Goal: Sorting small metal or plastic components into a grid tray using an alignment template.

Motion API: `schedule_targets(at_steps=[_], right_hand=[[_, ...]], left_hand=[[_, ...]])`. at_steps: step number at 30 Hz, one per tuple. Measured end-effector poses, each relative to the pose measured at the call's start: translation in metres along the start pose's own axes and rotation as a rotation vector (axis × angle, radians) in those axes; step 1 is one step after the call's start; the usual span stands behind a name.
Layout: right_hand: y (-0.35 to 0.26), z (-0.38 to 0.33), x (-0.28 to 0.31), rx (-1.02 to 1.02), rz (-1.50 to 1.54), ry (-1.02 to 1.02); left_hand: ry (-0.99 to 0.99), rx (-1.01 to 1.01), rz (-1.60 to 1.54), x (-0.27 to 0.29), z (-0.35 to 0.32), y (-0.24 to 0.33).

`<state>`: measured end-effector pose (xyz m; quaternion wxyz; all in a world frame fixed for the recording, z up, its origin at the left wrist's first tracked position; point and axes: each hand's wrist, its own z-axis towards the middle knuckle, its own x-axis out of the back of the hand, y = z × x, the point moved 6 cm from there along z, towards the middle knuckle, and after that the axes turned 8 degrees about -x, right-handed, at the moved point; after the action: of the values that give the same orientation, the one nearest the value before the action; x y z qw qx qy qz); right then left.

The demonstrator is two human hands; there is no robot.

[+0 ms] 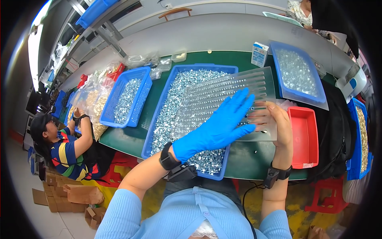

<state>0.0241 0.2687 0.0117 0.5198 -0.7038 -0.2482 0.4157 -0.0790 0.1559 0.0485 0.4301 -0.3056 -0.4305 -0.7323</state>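
Observation:
My left hand, in a blue glove, lies flat with fingers stretched out over a clear slotted plate. Rows of small shiny metal parts sit along the plate's slots. At the plate's right edge my bare right hand grips it, with some fingers seen through or under the clear sheet. Beneath the plate is a large blue tray of loose small metal parts, which look like nuts. The plate reaches past the tray's right rim and hides part of its contents.
A blue basket of metal parts stands left, a red bin right. Behind are a small box and a bagged blue tray. A black bag lies far right. A co-worker handles parts at left.

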Motion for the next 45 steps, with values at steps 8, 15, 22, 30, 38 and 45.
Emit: schedule_targets(at_steps=[8,15,22,30,38,45], right_hand=[[0.000,-0.005,0.001,0.000,0.005,0.019],[-0.001,0.000,0.008,-0.027,-0.026,0.012],[-0.003,0.007,0.005,-0.010,-0.036,-0.022],[0.004,0.000,0.005,-0.028,-0.038,0.008],[-0.003,0.005,-0.001,-0.039,-0.050,-0.040],[-0.011,-0.008,-0.009,0.062,-0.103,-0.026]], left_hand=[[-0.128,-0.148,-0.174,0.004,-0.029,0.024],[0.077,0.067,-0.128,0.023,-0.075,0.012],[-0.235,-0.162,-0.192,-0.067,-0.040,0.065],[-0.475,-0.015,-0.119,-0.131,-0.025,0.035],[-0.145,0.227,-0.356,-0.027,-0.091,0.011],[0.019,0.365,-0.293,0.012,-0.154,-0.024]])
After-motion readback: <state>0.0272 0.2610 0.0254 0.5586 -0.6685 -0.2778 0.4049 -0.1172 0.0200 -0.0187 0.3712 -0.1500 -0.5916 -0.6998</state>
